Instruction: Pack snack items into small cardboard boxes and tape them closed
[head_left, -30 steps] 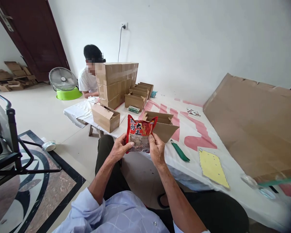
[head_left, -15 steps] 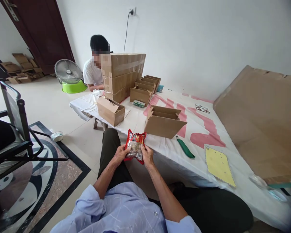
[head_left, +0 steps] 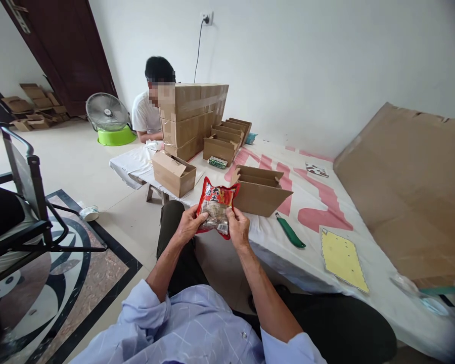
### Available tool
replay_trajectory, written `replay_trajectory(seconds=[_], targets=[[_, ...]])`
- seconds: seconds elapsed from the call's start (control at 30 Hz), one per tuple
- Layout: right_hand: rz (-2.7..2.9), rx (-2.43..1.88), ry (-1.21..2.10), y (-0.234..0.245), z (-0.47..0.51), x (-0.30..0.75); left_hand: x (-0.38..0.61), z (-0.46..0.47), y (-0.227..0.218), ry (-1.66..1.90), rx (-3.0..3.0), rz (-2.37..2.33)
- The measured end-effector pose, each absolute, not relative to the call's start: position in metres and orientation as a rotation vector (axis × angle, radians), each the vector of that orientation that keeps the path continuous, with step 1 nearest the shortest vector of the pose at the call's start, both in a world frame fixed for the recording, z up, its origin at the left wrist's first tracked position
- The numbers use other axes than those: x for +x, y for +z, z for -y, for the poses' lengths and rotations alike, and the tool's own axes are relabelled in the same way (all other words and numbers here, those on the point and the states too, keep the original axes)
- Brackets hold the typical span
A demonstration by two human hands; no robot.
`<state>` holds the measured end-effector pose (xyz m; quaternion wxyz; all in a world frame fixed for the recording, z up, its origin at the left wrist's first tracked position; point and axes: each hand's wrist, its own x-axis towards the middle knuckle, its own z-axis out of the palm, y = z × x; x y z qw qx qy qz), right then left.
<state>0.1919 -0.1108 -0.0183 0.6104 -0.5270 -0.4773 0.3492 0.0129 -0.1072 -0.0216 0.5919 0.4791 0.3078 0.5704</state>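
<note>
A red food packet (head_left: pixel 217 206) with a clear window and large printed characters is held up between both hands, over my lap at the table's front edge. My left hand (head_left: pixel 189 226) grips its lower left side, thumb on the front. Its right side is pinched by my right hand (head_left: pixel 238 227), thumb also on the front. Fingers behind the packet are hidden. Just beyond it stands an open cardboard box (head_left: pixel 260 198) with raised flaps. To the left of that sits a smaller carton (head_left: pixel 174 174) with one flap folded over.
A green-handled knife (head_left: pixel 290 231) and a yellow sheet (head_left: pixel 343 260) lie on the cloth-covered table to the right. Stacked taped boxes (head_left: pixel 189 119) rise at the back, a person (head_left: pixel 146 114) behind them. A green box (head_left: pixel 217 162) lies near several open cartons (head_left: pixel 220 147).
Both hands have raised the packet and moved it slightly forward and right, so it now overlaps the near corner of the open box. The person behind the stack has shifted slightly right.
</note>
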Motion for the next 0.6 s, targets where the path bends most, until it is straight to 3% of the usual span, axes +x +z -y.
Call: replay_trajectory(seconds=[0.27,0.6], targets=[[1.196,-1.109,0.563,0.049,0.136,0.202,0.016,0.120,0.035,1.419,1.328,-0.622],[1.153,-1.163,0.582,0.015,0.121,0.207,0.027,0.099,-0.001,1.344,1.255,-0.590]])
